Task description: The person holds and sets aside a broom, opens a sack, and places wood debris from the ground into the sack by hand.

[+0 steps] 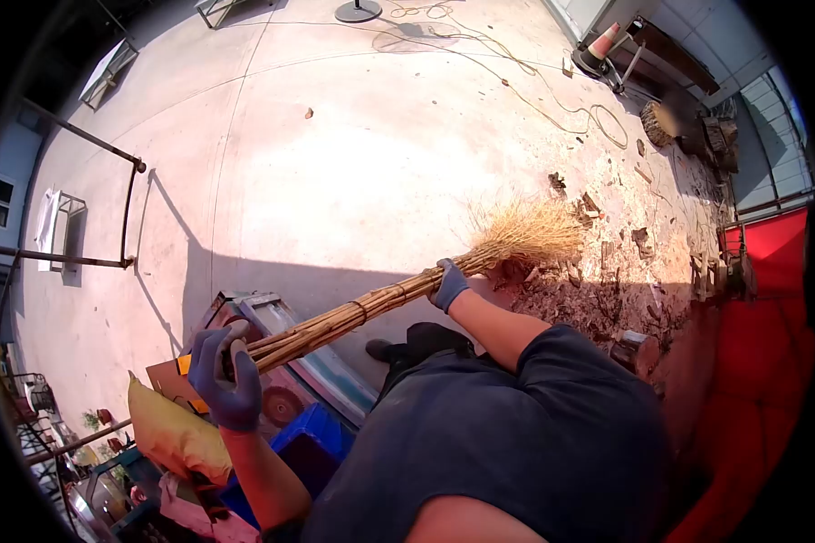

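A long twig broom [353,312] lies slantwise across the view, its tied stick handle at the lower left and its splayed straw-coloured bristles [534,231] at the upper right. My left hand [226,378], in a grey-blue glove, is curled round the handle's butt end. Farther along, just below the bristles, my gloved right hand [447,286] is wrapped round the bundle. The bristle tips are over the edge of a litter of bark and wood chips [598,299]; whether they touch the ground I cannot tell.
Below my left hand are a blue crate [312,443], a yellow sack [177,430] and cardboard. Metal railing [63,260] stands left. A cable [552,109] crosses the sunlit concrete. A traffic cone [599,45] and logs [658,124] are at upper right, red sheeting [761,362] at right.
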A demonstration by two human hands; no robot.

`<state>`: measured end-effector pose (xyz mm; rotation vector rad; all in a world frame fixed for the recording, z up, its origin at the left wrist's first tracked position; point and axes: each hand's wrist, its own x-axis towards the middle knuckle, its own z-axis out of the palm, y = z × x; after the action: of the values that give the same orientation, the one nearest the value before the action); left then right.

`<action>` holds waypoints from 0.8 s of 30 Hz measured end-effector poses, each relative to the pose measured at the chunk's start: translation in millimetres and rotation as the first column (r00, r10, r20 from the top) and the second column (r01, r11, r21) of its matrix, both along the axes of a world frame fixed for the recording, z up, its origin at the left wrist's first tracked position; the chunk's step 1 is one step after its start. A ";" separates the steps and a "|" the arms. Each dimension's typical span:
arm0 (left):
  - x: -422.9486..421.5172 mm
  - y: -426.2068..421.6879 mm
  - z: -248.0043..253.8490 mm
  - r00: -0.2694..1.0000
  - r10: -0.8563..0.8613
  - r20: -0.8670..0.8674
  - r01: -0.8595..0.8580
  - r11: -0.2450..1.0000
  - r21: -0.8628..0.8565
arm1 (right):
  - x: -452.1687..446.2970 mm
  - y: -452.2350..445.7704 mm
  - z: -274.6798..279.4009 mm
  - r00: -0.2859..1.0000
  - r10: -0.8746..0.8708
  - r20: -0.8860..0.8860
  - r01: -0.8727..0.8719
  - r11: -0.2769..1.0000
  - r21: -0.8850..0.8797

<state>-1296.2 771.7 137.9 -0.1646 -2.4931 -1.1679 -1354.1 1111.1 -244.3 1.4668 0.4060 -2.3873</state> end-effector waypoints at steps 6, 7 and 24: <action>21.4 -145.0 -28.4 0.903 0.428 -0.036 -0.411 0.885 0.220 | -17.3 -134.9 52.2 1.000 -0.012 -0.026 0.004 0.959 -0.284; 32.6 -167.7 -29.6 0.872 0.488 -0.047 -0.470 0.859 0.201 | -27.0 -161.3 66.2 0.997 0.016 -0.069 -0.039 0.939 -0.343; -224.2 -85.8 19.7 0.871 0.440 -0.220 -0.474 0.629 -0.617 | -497.0 -435.7 39.4 0.653 0.463 -0.600 -0.574 0.819 0.007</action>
<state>-1520.4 685.9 157.6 0.2556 -2.5645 -0.0432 -1851.1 675.4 -204.9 0.3977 0.6248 -2.2365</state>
